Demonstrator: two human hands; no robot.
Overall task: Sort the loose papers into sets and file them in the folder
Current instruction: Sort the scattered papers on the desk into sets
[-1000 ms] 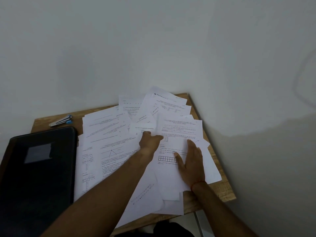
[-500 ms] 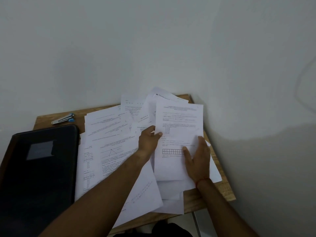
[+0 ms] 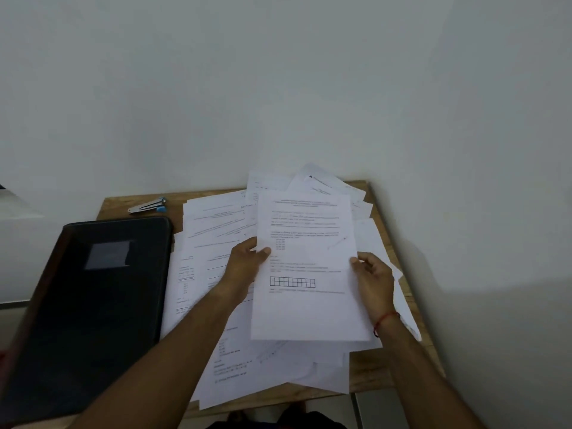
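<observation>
The person holds one white printed sheet with a small grid of boxes [image 3: 305, 261] up above the heap, its face turned toward the camera. The left hand [image 3: 246, 264] pinches the sheet's left edge, thumb on the front and the other fingers behind it. The right hand [image 3: 373, 280] grips the right edge the same way, with a red thread bracelet [image 3: 385, 320] round its wrist. The two hands are apart, one on each side of the page.

Below the raised sheet lies the spread of loose white printed papers [image 3: 216, 230], overlapping at many angles and covering most of the right half of the light wooden desk [image 3: 397, 374]. Some of them hang over the desk's near edge.

The closed black rectangular folder [image 3: 102, 305] lies flat on the left part of the desk, just beside the papers, with a grey rectangular label on its cover. Behind the folder, near the plain white wall [image 3: 278, 88], a silver stapler with a blue end [image 3: 148, 205] rests on the bare wood.
</observation>
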